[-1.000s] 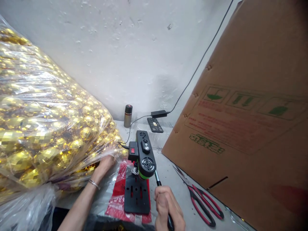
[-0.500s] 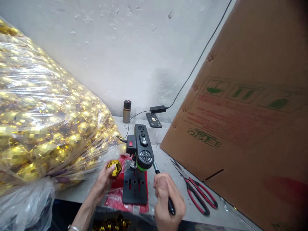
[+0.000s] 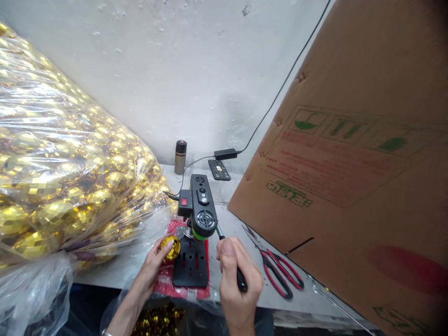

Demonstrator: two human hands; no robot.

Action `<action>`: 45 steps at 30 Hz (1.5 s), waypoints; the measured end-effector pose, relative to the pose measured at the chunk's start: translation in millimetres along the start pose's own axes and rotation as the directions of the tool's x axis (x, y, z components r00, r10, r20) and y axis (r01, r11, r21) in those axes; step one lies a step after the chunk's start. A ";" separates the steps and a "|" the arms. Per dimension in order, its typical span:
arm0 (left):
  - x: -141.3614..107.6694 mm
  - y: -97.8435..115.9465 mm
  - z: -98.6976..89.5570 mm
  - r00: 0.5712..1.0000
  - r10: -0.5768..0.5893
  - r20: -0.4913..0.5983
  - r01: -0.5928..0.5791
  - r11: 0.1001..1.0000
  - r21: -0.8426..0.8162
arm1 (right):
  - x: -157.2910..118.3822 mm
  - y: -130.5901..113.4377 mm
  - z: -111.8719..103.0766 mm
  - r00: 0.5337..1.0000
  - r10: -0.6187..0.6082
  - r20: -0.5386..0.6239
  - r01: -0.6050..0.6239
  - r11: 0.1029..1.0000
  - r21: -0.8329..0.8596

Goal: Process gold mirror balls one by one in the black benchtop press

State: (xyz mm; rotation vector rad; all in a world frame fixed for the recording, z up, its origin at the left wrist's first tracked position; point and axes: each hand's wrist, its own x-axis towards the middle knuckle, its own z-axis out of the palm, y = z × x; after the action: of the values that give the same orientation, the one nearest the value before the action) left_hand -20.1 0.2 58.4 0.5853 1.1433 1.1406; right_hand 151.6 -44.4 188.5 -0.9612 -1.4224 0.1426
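Note:
My left hand grips a shiny gold mirrored ball, thumb on its face, at the left edge of a black slotted base plate. Above the plate stands a small black machine with round vents, a green ring near its bottom and a red switch on its side. My right hand is wrapped round the black handle of a lever that slants out from the machine's right side. Red plastic lies beneath the plate.
Red-handled scissors lie right of my right hand, beside a large cardboard box. A clear bag of gold balls fills the left. Behind the machine are a bottle, a phone-like black item and a power adapter.
My left hand has brought the gold ball a little closer to the base plate, its thumb now over the ball. My right hand keeps its hold on the lever. The view has shifted slightly.

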 end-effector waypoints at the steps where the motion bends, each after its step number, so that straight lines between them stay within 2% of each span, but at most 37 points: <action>1: 1.4 -1.1 1.5 1.000 -0.003 -0.005 0.004 1.000 0.014 | 2.6 -1.4 -0.3 1.000 0.003 0.006 -0.003 1.000 -0.007; 6: 11.2 -14.5 4.2 0.999 0.030 0.014 -0.030 1.000 0.005 | 8.0 -4.8 -1.9 1.000 -0.008 0.014 0.008 1.000 -0.026; 8: 15.6 -21.8 5.6 0.995 0.097 -0.005 -0.097 0.995 -0.005 | 7.1 -4.8 -2.2 1.000 -0.019 0.011 0.019 1.000 -0.023; 11: 20.3 -32.0 9.0 0.974 0.222 -0.040 -0.216 0.970 0.115 | 4.9 -4.7 -2.5 1.000 -0.024 0.018 0.025 1.000 -0.020; 14: 21.3 -41.8 10.3 0.930 0.364 -0.052 -0.334 0.895 0.296 | 2.3 -4.2 -3.0 0.999 -0.026 0.029 0.026 0.999 -0.024; 17: 19.5 -52.6 8.5 0.881 0.472 0.009 -0.428 0.791 0.438 | -0.2 -3.0 -3.7 0.999 -0.026 0.033 0.027 0.999 -0.025; 19: 17.9 -59.2 7.5 0.861 0.506 0.051 -0.462 0.737 0.494 | -1.6 -1.9 -3.9 0.999 -0.035 0.032 0.036 0.999 -0.022; 23: 13.7 -63.8 9.1 0.864 0.491 0.108 -0.458 0.681 0.572 | -3.7 0.3 -4.3 0.998 -0.043 0.037 0.044 0.999 -0.017; 26: 8.4 -59.6 11.0 0.863 0.463 0.202 -0.484 0.641 0.596 | -4.5 0.9 -4.6 0.998 -0.047 0.041 0.048 0.999 -0.021; 33: 0.2 -46.8 12.8 0.817 0.433 0.381 -0.574 0.547 0.609 | -5.5 0.9 -5.0 0.997 -0.064 0.045 0.065 0.998 -0.023; 41: 17.2 -40.8 26.8 0.789 0.470 0.395 -0.587 0.392 0.708 | -9.4 4.4 -7.4 0.997 -0.059 0.056 0.059 0.998 -0.002; 45: 22.2 -43.2 27.8 0.792 0.439 0.424 -0.590 0.374 0.715 | -14.5 5.3 -7.5 0.997 -0.048 0.059 0.048 0.999 0.006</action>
State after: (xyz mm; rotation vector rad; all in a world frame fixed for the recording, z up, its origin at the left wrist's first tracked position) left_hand 22.3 9.7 23.1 1.8927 1.3666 0.9638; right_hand 157.5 -53.4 175.2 -0.9253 -1.4979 0.1398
